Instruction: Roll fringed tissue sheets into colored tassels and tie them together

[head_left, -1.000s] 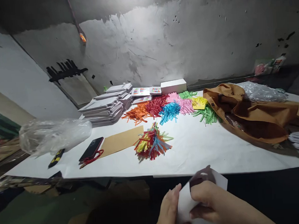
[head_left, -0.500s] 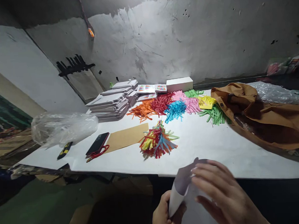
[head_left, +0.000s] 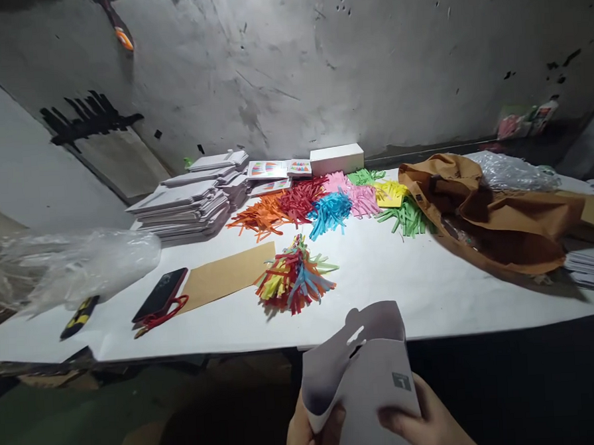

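Note:
A white paper sleeve (head_left: pixel 370 391) with a hanging slot near its top and a small dark printed mark is held upright in front of me, below the table's front edge. Its mouth gapes at the top. My left hand (head_left: pixel 315 427) grips its left side, thumb on the near face. Around the right side wraps my right hand (head_left: pixel 421 415), thumb pressed on the front. Past the sleeve, a multicoloured paper tassel bunch (head_left: pixel 297 275) sits on the white-covered table (head_left: pixel 379 271). The sleeve's lower part runs out of the picture.
Fringed paper tassels (head_left: pixel 331 211) in several colours line the back. Left are stacked white sleeves (head_left: pixel 181 205), brown card (head_left: pixel 225 276), a phone (head_left: pixel 161 296), a cutter (head_left: pixel 80 318) and plastic wrap (head_left: pixel 80 264). A brown bag (head_left: pixel 500 218) lies right; a white box (head_left: pixel 337 159) stands behind.
My right hand has moved from the sleeve's top down to its right side. The sleeve now stands wider open, with its printed face showing. The view has swung right.

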A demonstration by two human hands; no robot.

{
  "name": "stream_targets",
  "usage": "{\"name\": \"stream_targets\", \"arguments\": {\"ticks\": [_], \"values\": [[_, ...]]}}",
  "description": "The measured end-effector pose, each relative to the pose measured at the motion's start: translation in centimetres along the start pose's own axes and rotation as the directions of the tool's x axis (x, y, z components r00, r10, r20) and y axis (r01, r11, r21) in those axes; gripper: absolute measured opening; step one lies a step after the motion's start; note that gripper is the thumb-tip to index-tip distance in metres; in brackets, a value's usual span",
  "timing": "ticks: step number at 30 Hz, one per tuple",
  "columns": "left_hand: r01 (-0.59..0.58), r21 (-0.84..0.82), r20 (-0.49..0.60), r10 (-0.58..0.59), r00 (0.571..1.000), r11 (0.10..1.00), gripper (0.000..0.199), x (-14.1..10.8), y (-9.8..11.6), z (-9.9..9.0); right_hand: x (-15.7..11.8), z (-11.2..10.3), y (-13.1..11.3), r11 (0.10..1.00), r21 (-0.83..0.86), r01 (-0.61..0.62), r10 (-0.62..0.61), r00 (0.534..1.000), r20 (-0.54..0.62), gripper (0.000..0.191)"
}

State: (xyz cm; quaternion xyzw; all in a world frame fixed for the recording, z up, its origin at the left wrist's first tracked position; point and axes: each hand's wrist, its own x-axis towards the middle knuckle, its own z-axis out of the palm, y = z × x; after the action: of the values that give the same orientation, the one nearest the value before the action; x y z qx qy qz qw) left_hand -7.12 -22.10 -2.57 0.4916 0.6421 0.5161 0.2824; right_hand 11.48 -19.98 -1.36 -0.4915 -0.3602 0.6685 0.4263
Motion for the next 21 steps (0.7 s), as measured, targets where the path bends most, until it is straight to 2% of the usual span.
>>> {"name": "stream_targets", "arguments": {"ticks": [3, 5, 8, 11, 13, 15, 17, 19, 21], "values": [[-0.046, -0.071, 0.108, 0.053, 0.993, 0.996, 0.069, 0.2, -0.2, 0.2, 0.6, -0.1, -1.1, 0.997, 0.075, 0.01, -0.007, 0.999, -0.038, 0.051], [-0.032, -0.113, 0.195, 0.054, 0.979, 0.993, 0.06, 0.4, -0.1, 0.2, 0.8, -0.1, -1.4, 0.99, 0.141, 0.021, -0.024, 0.999, 0.025, 0.049], [0.048, -0.132, 0.261, -0.011, 0.965, 0.99, 0.044, 0.9, 0.4, -0.1, 0.7, 0.0, -1.1, 0.983, 0.185, 0.016, -0.044, 0.988, 0.148, 0.051], [0.157, -0.227, 0.261, -0.096, 0.961, 0.961, 0.04, 1.4, 1.0, -0.5, 0.0, 0.1, 0.2, 0.985, 0.168, -0.048, 0.002, 0.964, 0.265, 0.064], [0.226, -0.277, 0.267, -0.151, 0.952, 0.934, 0.04, 1.7, 1.0, -0.6, -0.4, 0.1, 1.2, 0.988, 0.136, -0.072, 0.029, 0.956, 0.291, 0.071], [0.233, -0.273, 0.257, -0.162, 0.953, 0.933, 0.042, 1.7, 0.7, -0.3, -0.4, -0.2, 2.0, 0.991, 0.115, -0.075, 0.046, 0.972, 0.232, 0.07], [0.155, -0.224, 0.208, -0.108, 0.972, 0.962, 0.054, 1.3, 0.1, 0.2, -0.1, -0.8, 2.5, 0.997, 0.06, -0.055, 0.048, 0.993, 0.111, 0.066], [0.061, -0.157, 0.164, -0.035, 0.986, 0.986, 0.069, 0.5, -0.5, 0.9, 0.5, -1.5, 2.8, 0.996, -0.081, -0.025, 0.023, 0.999, -0.024, 0.061], [0.022, -0.116, 0.176, -0.001, 0.984, 0.993, 0.074, -0.5, -1.1, 1.6, 1.0, -1.9, 3.0, 0.977, -0.215, -0.005, -0.018, 0.995, -0.102, 0.06]]}}
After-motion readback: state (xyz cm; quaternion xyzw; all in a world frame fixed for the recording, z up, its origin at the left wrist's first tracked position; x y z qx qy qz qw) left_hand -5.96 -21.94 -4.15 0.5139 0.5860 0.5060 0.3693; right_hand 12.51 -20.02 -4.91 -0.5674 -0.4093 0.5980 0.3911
